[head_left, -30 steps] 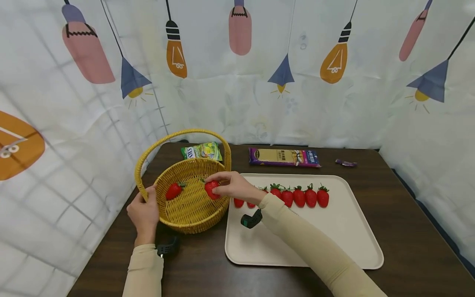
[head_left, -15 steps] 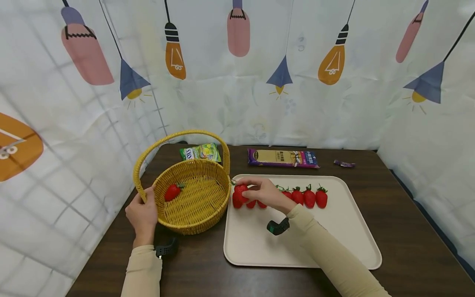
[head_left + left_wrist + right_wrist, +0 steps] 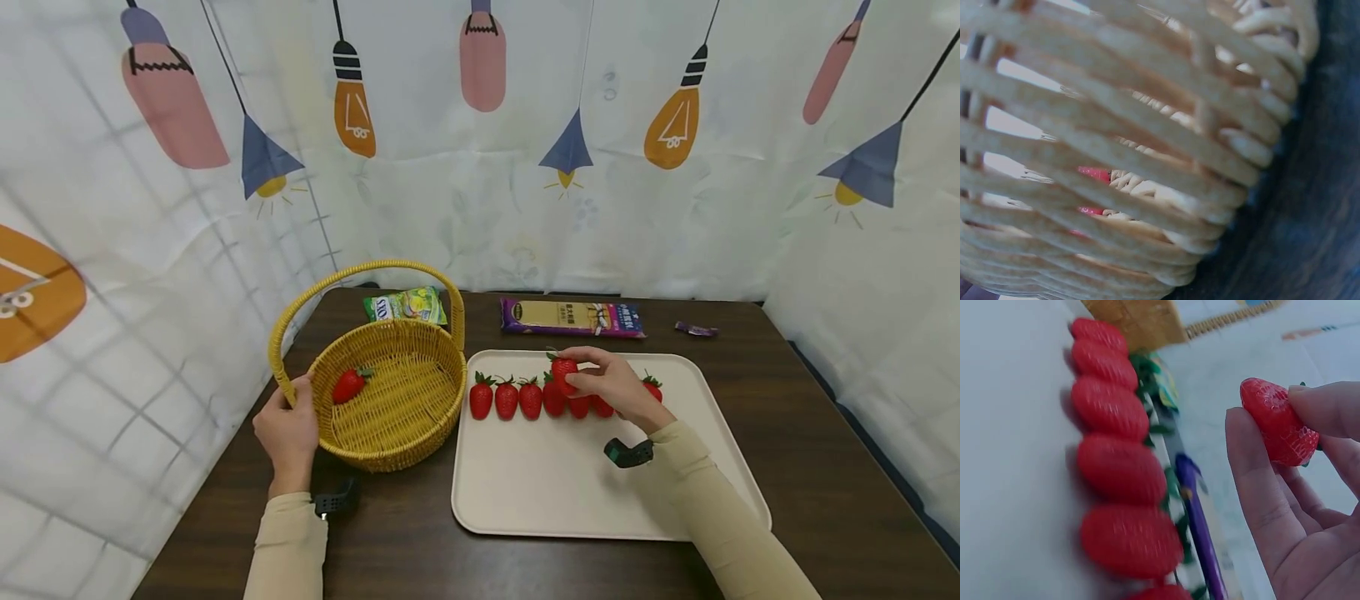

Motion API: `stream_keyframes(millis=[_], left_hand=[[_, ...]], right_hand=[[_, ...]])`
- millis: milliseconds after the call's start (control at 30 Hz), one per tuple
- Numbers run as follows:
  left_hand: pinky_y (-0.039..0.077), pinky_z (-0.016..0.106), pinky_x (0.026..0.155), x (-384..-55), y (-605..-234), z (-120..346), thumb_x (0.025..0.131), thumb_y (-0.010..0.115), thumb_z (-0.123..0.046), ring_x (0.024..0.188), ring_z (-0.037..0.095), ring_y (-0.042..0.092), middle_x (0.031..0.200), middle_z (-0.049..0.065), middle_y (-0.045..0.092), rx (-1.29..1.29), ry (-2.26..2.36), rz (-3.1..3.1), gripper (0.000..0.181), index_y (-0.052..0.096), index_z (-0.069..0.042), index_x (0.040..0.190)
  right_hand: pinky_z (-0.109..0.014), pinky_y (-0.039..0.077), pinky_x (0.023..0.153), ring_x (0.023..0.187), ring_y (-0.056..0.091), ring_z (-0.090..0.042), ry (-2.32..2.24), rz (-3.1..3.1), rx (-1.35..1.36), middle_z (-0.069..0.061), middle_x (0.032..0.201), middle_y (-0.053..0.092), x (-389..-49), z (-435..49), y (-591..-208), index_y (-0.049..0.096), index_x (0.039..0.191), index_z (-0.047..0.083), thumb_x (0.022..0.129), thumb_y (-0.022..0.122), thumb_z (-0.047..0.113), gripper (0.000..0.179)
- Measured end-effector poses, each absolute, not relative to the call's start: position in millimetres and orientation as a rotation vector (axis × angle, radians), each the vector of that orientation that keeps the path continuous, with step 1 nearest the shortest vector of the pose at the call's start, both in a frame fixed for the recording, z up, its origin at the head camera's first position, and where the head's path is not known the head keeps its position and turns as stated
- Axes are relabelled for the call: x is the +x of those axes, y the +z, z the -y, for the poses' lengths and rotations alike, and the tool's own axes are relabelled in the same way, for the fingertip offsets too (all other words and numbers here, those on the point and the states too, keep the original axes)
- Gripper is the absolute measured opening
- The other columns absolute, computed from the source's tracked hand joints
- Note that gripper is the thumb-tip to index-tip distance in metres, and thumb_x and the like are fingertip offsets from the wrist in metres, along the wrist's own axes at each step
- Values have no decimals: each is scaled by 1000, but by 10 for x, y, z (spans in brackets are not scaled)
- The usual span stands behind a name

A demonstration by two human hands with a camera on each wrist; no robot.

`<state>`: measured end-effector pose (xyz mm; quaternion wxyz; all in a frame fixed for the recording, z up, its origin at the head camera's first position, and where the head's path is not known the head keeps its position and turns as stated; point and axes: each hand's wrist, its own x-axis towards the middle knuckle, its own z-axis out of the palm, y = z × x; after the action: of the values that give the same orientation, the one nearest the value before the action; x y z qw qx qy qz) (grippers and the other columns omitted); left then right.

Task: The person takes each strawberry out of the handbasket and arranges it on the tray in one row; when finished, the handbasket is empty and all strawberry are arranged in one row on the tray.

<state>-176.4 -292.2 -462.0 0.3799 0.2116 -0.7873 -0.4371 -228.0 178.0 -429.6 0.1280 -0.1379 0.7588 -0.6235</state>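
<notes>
My left hand grips the yellow wicker basket at its left side, by the foot of the tall handle. One strawberry lies inside the basket; in the left wrist view, bits of red show through the weave. Over the cream tray, thumb and fingers of my right hand pinch another strawberry, held above the row. Several strawberries line up side by side along the tray, leaves pointing to the back. My right hand hides part of the row's right end.
Behind the basket lies a green snack bag. A purple noodle packet and a small purple wrapped sweet lie at the back of the dark wooden table. A printed curtain surrounds the table.
My right hand has carried the strawberry rightward from over the basket, past the left end of the row, to above its middle. The left hand and basket stay in place.
</notes>
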Motion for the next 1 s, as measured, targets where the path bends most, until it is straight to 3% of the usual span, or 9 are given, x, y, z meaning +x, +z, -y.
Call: stream_keyframes(millis=[133, 467, 767, 1000], left_hand=[[31, 21, 47, -1773, -4616, 2918, 95, 55, -43, 50, 7, 41, 65, -38, 49, 532, -1119, 1999, 38, 79, -14, 103], [31, 20, 47, -1773, -4613, 2911, 95, 56, -43, 50, 7, 41, 66, -36, 51, 532, -1118, 1996, 39, 79, -13, 103], [32, 20, 46, -1772, -4613, 2909, 95, 55, -44, 51, 7, 43, 72, -12, 67, 542, -1114, 2004, 40, 79, -14, 103], [31, 21, 46, -1755, -4606, 2910, 95, 55, -45, 49, 8, 41, 64, -30, 54, 541, -1124, 2007, 40, 79, -14, 104]], right_hand=[[-46, 53, 87, 104, 65, -29, -1821, -2280, -330, -21, 131, 52, -2253, -2055, -4331, 54, 135, 7, 92, 68, 21, 47], [-36, 54, 85, 97, 66, -19, -1869, -2429, -212, -13, 130, 50, -2152, -2669, -4371, 50, 140, 9, 95, 64, 29, 51], [-30, 54, 84, 103, 59, -12, -1912, -2464, -104, -6, 130, 48, -2058, -2935, -4492, 47, 142, 7, 96, 63, 30, 54], [-24, 53, 81, 105, 55, -8, -1978, -2451, 4, -2, 130, 46, -1984, -3084, -4593, 43, 146, 7, 96, 62, 31, 59]])
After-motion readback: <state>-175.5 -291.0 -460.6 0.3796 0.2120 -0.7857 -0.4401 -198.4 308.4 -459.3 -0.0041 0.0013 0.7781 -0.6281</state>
